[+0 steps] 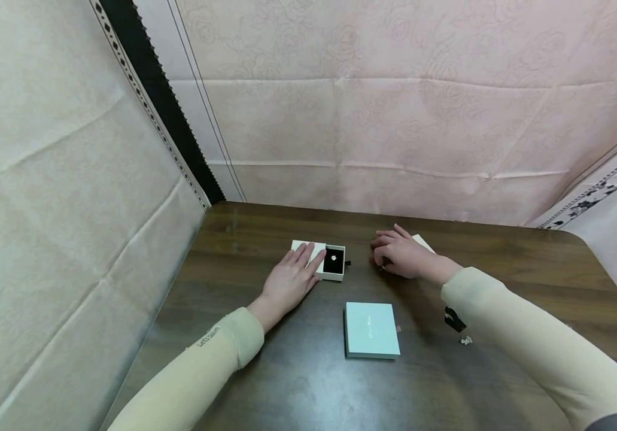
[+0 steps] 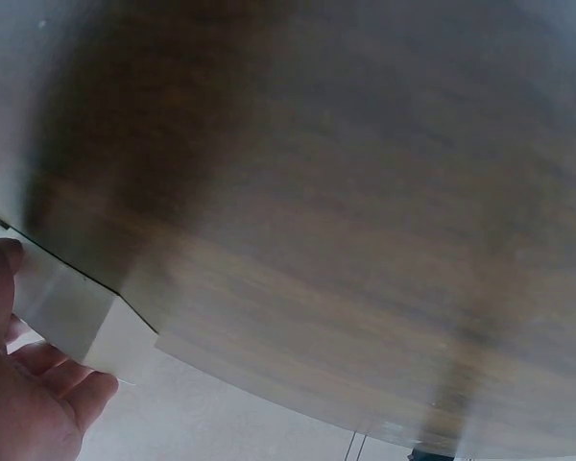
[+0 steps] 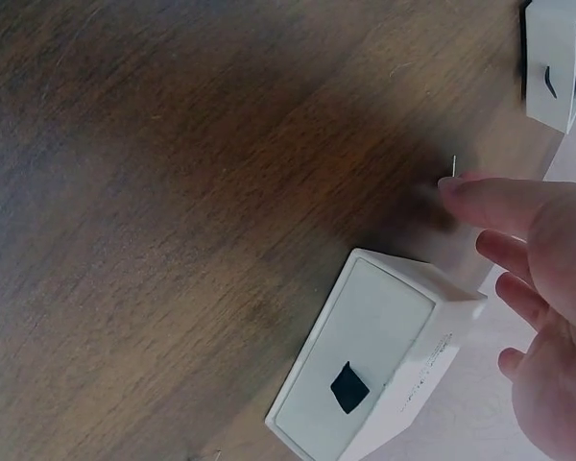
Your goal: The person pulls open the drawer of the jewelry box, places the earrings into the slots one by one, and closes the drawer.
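My left hand [image 1: 293,276] rests over the sleeve of a white drawer box [image 1: 300,245], fingers laid across the top and thumb against its near side. On the right the drawer is slid partway out, with a small flower-shaped stud [image 1: 333,258] on a black insert [image 1: 332,267]. In the right wrist view, my right hand [image 3: 557,279] pinches a small earring, its thin metal post [image 3: 454,165] sticking up from thumb and forefinger. The hand is low over the table, close to a second white box [image 3: 365,346] with a black tab.
A teal box [image 1: 371,330] with faint lettering lies front centre. Right of it, beside the right sleeve, are a black piece [image 1: 455,320] and a small pale flower-like ornament [image 1: 465,340]. Cloth hangs [image 1: 394,149] behind the dark wooden table [image 1: 265,383].
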A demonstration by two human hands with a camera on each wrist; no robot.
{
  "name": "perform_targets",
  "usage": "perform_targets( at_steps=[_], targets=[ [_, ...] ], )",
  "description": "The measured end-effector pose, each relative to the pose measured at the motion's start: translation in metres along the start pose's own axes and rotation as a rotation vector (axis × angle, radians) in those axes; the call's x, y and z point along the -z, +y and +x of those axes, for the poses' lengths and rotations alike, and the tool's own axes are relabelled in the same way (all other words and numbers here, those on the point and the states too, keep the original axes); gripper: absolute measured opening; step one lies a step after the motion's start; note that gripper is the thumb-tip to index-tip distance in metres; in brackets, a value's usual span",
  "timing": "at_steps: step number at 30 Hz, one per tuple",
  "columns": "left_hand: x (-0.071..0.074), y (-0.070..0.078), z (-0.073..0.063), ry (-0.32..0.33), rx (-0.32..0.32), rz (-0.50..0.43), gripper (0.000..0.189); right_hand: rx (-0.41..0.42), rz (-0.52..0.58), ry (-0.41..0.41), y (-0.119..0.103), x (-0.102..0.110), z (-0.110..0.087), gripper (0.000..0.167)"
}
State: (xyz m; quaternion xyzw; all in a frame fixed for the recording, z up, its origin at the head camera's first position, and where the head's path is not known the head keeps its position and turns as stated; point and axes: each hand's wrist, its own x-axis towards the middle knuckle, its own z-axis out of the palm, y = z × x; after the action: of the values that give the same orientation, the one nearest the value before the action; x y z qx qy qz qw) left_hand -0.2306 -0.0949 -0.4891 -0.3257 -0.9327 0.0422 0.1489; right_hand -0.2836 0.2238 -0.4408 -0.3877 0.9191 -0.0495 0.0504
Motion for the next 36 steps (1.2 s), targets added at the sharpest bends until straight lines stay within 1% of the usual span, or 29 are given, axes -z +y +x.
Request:
perform_targets(
  at_steps=[9, 17, 26, 29, 32, 36],
  targets=[
    [0.001, 0.0, 0.0, 0.017, -0.004, 0.019, 0.057, -0.026, 0.012, -0.005, 0.002, -0.003, 0.0, 0.026],
    [0.001, 0.0, 0.0, 0.021, -0.008, 0.014, 0.056, -0.018, 0.008, 0.015, 0.001, -0.005, 0.001, 0.026],
    [0.0, 0.0, 0.0, 0.014, -0.005, 0.003, 0.056, -0.024, -0.001, 0.019, -0.004, -0.001, 0.004, 0.021],
    [-0.001, 0.0, 0.0, 0.008, -0.005, 0.005, 0.057, -0.033, 0.022, 0.032, -0.005, 0.0, 0.005, 0.02],
    [-0.001, 0.0, 0.0, 0.004, -0.008, 0.007, 0.058, -0.038, 0.065, 0.069, -0.005, 0.002, 0.008, 0.02],
    [-0.001, -0.001, 0.0, -0.006, -0.007, 0.008, 0.058, -0.046, 0.154, 0.111, -0.008, 0.005, 0.013, 0.02]
  ],
)
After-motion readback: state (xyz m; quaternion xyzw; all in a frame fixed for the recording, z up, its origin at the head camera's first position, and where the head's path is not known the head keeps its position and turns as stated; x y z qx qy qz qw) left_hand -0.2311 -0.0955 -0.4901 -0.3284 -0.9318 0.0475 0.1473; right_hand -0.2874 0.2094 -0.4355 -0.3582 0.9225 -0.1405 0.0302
